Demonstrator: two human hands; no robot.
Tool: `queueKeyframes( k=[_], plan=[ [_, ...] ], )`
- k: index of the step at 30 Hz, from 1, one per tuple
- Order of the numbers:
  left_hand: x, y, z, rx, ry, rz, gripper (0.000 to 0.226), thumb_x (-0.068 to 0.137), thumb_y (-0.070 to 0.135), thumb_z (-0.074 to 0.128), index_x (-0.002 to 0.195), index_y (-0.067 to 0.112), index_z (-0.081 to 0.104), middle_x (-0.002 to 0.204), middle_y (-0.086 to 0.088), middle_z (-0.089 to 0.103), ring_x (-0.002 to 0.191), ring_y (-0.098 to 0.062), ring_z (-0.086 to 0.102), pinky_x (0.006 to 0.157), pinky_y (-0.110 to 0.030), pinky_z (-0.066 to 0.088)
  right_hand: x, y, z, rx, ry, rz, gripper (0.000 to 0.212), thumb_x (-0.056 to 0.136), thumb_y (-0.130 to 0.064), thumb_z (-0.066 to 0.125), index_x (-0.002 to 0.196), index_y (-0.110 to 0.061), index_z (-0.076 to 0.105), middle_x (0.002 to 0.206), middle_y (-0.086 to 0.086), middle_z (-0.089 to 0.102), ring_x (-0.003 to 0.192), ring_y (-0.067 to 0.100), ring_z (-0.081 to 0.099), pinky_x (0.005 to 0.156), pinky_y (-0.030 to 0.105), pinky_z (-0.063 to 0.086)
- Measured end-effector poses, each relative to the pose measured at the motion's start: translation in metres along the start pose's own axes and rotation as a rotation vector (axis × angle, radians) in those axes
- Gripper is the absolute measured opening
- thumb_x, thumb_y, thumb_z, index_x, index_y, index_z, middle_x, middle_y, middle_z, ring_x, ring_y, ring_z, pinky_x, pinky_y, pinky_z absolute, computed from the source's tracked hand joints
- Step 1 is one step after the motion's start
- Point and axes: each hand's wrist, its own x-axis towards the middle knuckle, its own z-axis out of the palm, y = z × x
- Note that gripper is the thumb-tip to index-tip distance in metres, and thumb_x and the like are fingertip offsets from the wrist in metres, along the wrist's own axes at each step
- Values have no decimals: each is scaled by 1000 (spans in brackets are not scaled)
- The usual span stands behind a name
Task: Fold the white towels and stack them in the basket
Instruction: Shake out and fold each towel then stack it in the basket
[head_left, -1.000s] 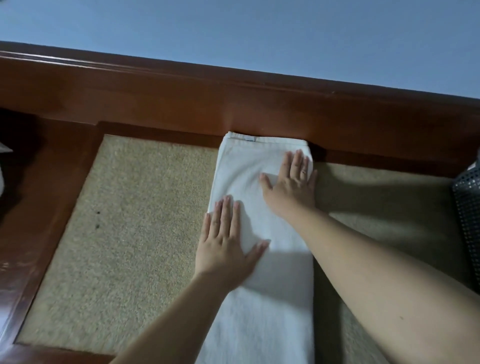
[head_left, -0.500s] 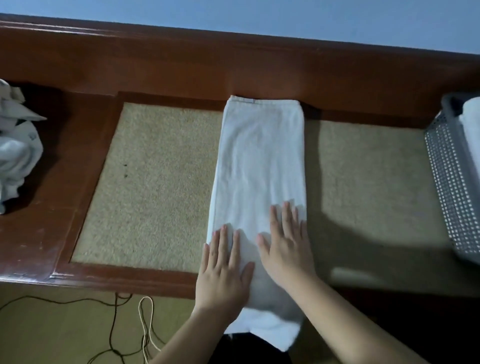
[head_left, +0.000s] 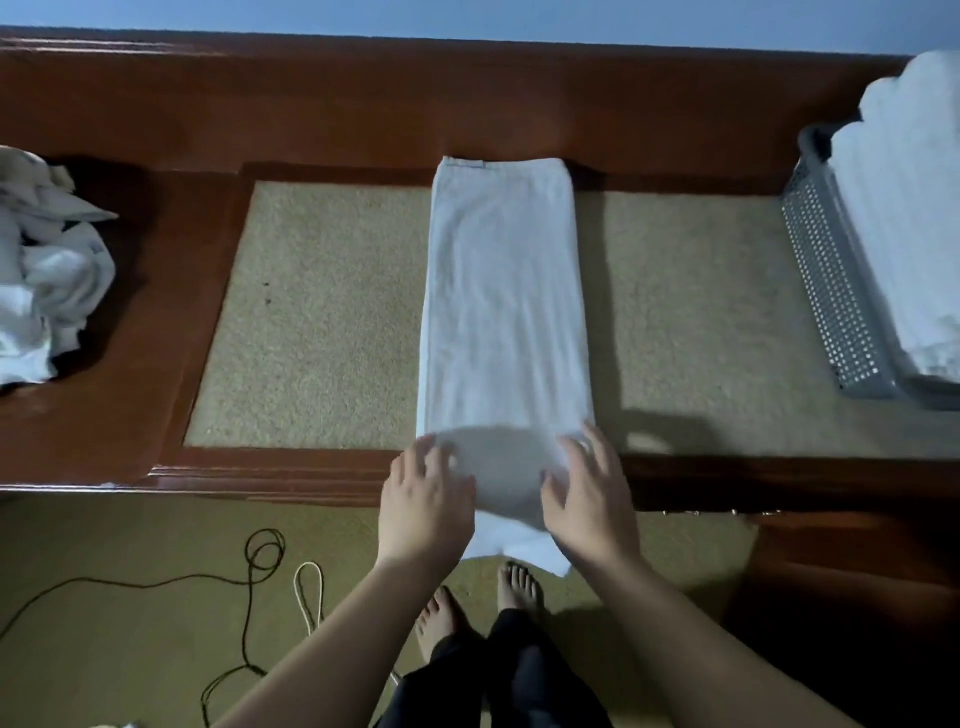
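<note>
Left hand at the near left edge of the folded towel: fingers loosely spread, slightly bent, tips on the cloth. Right hand at the near right edge, fingers likewise spread and touching. Both blurred; whether either thumb has gone under the hem to pinch it cannot be told.

Towel lies as a long strip across the tan inlay of the wooden table, far end against the raised back rail, near end hanging over the front edge.

Grey perforated basket at right, cut off by the frame, holding folded white towels. Crumpled white pile at left, partly cut off. Cords on the floor.
</note>
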Motion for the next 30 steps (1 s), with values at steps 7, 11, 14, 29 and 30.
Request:
queueKeyframes(
  k=[7,11,14,29,30],
  plan=[
    [-32,-22,8,-443,-294,-753,111,71,89,65,145,9,45,141,-9,55,132,-32,53,105,-47,47,-52,33,18,511,-188,773,76,89,-23,76,152,-12,36,149,16,45,126,35,55,92,38,46],
    [-11,-32,8,-855,-415,-851,137,47,90,82,151,9,42,145,-7,56,130,-28,56,114,-51,43,-24,31,8,767,-341,893,80,81,-36,81,149,-22,41,141,5,58,109,23,64,100,48,53],
    [-11,-38,10,-914,-497,-785,131,44,89,84,145,14,48,141,-1,58,128,-24,55,116,-50,39,-20,34,-2,736,-558,895,62,80,-54,81,133,-35,54,132,-8,59,117,21,57,105,54,46],
    [-81,-20,-24,-1139,-390,-724,49,90,29,81,121,6,51,119,-17,64,95,-27,70,73,-40,62,-80,35,-23,890,-263,576,28,96,-31,74,118,-15,66,108,4,79,94,20,78,75,34,58],
    [-87,-18,-30,-1153,-387,-726,44,93,25,78,121,5,52,120,-17,64,98,-29,71,74,-38,62,-86,34,-26,906,-267,573,31,95,-31,76,119,-15,65,110,4,79,95,20,77,78,36,59]
  ],
)
